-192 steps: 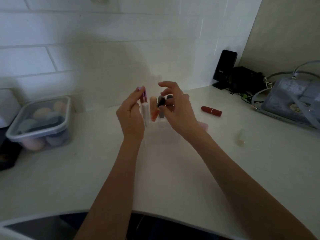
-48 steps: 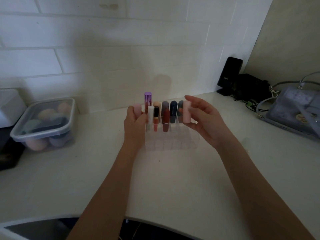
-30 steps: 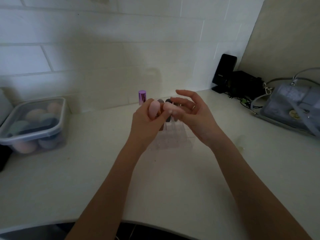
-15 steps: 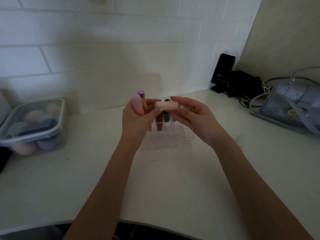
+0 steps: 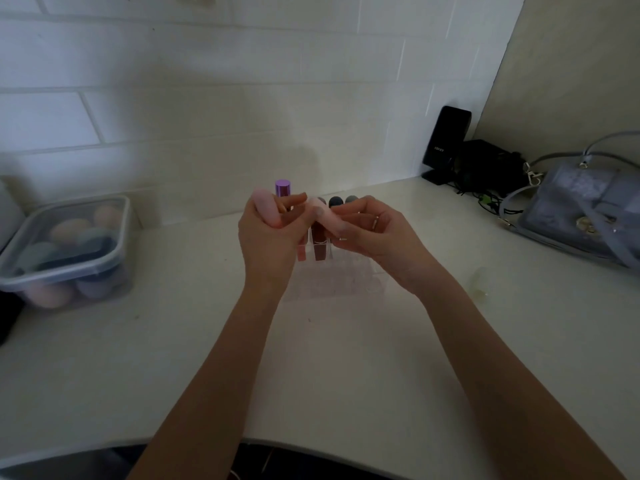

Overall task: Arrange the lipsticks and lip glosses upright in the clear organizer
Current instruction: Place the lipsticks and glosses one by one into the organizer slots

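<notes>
Since a moment ago the right hand (image 5: 374, 233) has tilted its pale pink tube (image 5: 327, 221) toward eleven o'clock; the left hand (image 5: 268, 237) grips another pink tube (image 5: 266, 207), probably both next into the clear plastic organizer (image 5: 332, 278).

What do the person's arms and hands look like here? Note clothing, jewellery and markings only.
Both forearms are bare, with no sleeves in view. The right hand wears a thin band ring on one finger. The left hand shows no ring, watch or bracelet. No markings are visible on either arm.
</notes>
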A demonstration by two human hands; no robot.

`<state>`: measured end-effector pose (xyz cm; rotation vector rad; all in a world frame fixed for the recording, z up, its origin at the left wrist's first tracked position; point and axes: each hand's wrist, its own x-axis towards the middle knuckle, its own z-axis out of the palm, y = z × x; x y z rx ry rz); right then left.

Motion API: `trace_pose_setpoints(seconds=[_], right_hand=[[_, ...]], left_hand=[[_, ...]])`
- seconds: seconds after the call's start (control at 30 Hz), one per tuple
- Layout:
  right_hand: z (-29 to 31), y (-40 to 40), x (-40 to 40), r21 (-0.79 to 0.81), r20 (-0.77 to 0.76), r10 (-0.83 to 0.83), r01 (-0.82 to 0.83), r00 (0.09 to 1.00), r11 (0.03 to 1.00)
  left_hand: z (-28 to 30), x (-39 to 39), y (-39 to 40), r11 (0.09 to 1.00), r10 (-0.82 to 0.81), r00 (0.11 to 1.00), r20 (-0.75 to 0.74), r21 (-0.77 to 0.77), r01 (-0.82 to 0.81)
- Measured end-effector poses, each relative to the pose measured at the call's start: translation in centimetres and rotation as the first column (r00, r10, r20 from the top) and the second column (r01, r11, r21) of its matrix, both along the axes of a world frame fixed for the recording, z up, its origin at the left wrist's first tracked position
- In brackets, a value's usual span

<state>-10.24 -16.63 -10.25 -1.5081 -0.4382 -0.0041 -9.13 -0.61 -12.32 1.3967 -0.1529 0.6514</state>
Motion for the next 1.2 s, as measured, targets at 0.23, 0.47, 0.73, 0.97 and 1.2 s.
trace_pose_setpoints(seconds=[0.23,0.47,0.73,0.97,1.2], right_hand=[[-0.1,-0.5,0.3,-0.385,0.378,-0.134,0.287,0.916,0.877],[-0.8,-0.6,1.0,-0.232,0.367,-0.347,0.446,0.863,0.865],[-1.7,-0.2,1.3,-0.274,0.397,-0.333,0.457,0.855,0.846],[-0.5,-0.2,0.9,0.031,0.134,-0.438,0.438,0.889,0.898],[0.3,0.0,1.1,0.338,-0.257,-0.21,0.291,0.943,0.895]], left_hand=[[0.3,-0.7,-0.9,0.986,-0.03,0.996,-0.083,0.16,0.043],[0.5,-1.2,-1.3,0.99,-0.065,0.995,-0.079,0.121,0.075],[0.7,-1.0,-1.1,0.981,-0.169,0.983,-0.066,-0.11,0.161],[0.3,-1.3,-1.7,0.971,-0.075,0.997,-0.014,0.225,0.076],[-0.1,-1.2,-1.7,0.912,0.07,0.991,0.113,0.396,-0.109]])
